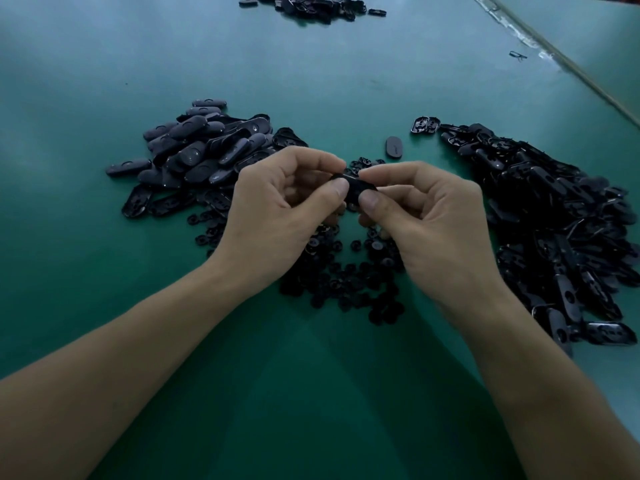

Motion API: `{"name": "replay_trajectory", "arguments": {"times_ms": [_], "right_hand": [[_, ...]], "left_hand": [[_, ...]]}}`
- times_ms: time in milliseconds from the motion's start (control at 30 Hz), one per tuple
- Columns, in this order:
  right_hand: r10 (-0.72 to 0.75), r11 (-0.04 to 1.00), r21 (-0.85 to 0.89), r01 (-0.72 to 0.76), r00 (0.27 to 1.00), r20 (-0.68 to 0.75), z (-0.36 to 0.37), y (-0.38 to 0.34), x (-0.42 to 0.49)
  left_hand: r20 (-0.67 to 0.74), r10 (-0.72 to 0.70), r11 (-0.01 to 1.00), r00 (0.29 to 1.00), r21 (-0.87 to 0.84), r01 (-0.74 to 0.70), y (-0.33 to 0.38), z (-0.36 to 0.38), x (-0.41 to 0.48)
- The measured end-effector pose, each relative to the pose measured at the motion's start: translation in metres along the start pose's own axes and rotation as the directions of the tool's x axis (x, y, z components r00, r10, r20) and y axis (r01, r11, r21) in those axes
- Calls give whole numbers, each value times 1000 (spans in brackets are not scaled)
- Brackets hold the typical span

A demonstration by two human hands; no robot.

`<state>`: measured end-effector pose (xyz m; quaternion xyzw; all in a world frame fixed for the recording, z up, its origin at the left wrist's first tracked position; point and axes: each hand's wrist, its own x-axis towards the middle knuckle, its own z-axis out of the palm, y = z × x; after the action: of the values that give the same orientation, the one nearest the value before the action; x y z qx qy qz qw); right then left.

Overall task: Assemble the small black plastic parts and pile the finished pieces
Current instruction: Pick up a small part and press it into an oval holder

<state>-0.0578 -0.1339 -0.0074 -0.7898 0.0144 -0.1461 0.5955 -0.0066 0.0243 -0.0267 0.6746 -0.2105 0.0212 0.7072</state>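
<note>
Both hands meet above the middle of the green table (311, 81). My left hand (277, 209) and my right hand (426, 220) pinch one small black oval part (355, 187) between thumbs and forefingers. Below the hands lies a scatter of small round black pieces (349, 282). A pile of oval black pieces (197, 154), mostly smooth side up, sits to the left. A larger heap of oval shells (554, 220), hollow side up, spreads on the right.
One single oval piece (394, 147) lies just beyond the hands, and a double shell (425, 125) sits near the right heap. Another pile of black parts (311, 5) is at the far edge. A pale strip (554, 53) runs along the table's right side.
</note>
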Motion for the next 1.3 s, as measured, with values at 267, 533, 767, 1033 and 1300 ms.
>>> {"name": "replay_trajectory", "arguments": {"times_ms": [267, 533, 767, 1033, 1300], "right_hand": [[-93, 933, -357, 50, 990, -104, -6, 4, 1], [105, 777, -629, -34, 992, 75, -18, -1, -1], [144, 764, -644, -35, 983, 118, -23, 1, 1], [128, 785, -617, -53, 989, 79, -24, 5, 3], [176, 775, -627, -79, 980, 94, -23, 3, 3]], "left_hand": [[-38, -16, 999, 999, -45, 14, -3, -1, 2], [-93, -41, 995, 995, -99, 32, -5, -3, 4], [-88, -51, 997, 995, -54, 46, -5, -3, 4], [-88, -59, 997, 994, -48, 55, -4, -3, 3], [-88, -77, 996, 993, -51, 73, -3, -3, 2]]}}
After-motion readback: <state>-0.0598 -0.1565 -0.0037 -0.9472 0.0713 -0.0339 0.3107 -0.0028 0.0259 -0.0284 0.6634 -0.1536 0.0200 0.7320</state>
